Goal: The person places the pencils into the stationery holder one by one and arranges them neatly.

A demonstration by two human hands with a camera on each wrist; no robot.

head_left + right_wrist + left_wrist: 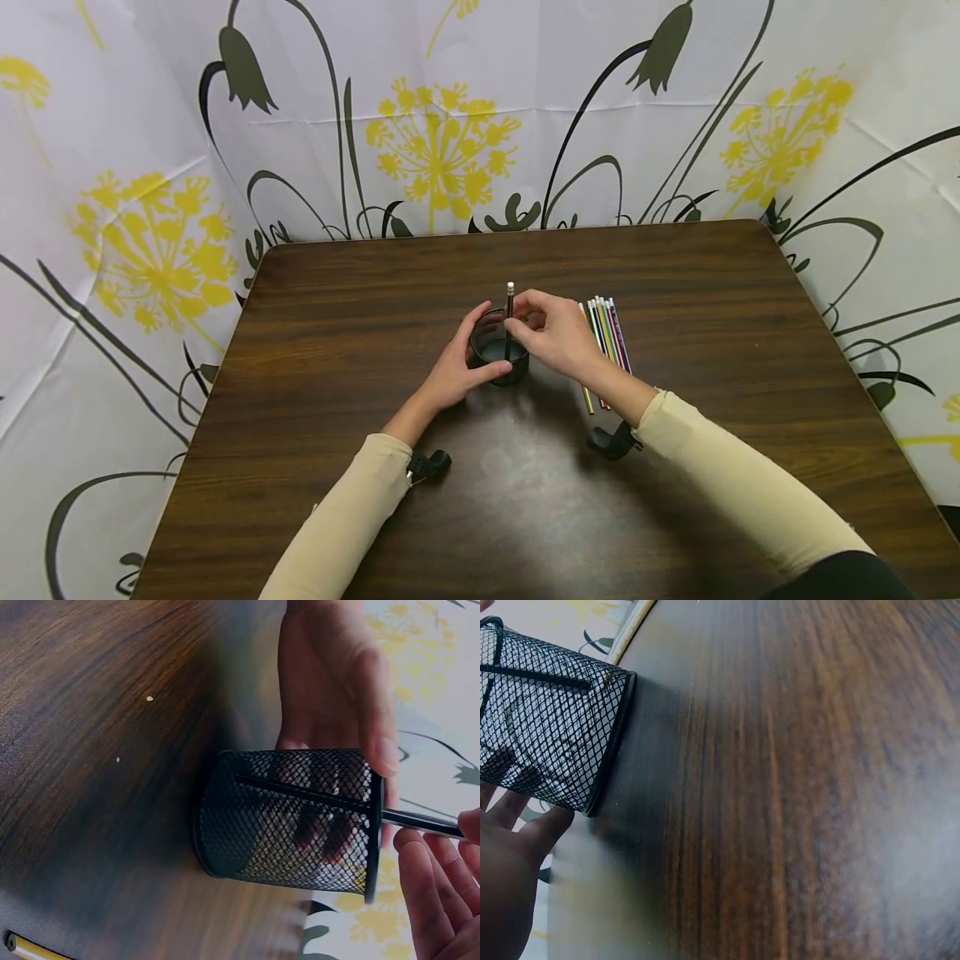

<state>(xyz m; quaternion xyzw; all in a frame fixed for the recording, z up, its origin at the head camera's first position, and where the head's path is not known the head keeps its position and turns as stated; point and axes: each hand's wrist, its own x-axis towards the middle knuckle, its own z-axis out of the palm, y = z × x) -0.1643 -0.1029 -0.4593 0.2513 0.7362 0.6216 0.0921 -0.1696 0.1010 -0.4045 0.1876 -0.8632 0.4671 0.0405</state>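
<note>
A black wire-mesh pencil cup (516, 373) stands upright near the middle of the table. My left hand (456, 368) holds it from the left, thumb across the near side by the rim and fingers round the far side. Between thumb and fingertips, my right hand (558, 335) pinches a black pencil (511, 302) with a white eraser end up. Through the mesh in the right wrist view, the pencil's lower part shows slanting inside the cup (300, 847). The left wrist view also shows the dark pencil line behind the cup's mesh (555, 712).
Several coloured pencils (613, 333) lie in a loose bundle on the wooden table (360, 317), right of the cup and partly behind my right hand. Light specks (149, 698) dot the tabletop. A flower-patterned cloth (450, 50) hangs behind the far edge.
</note>
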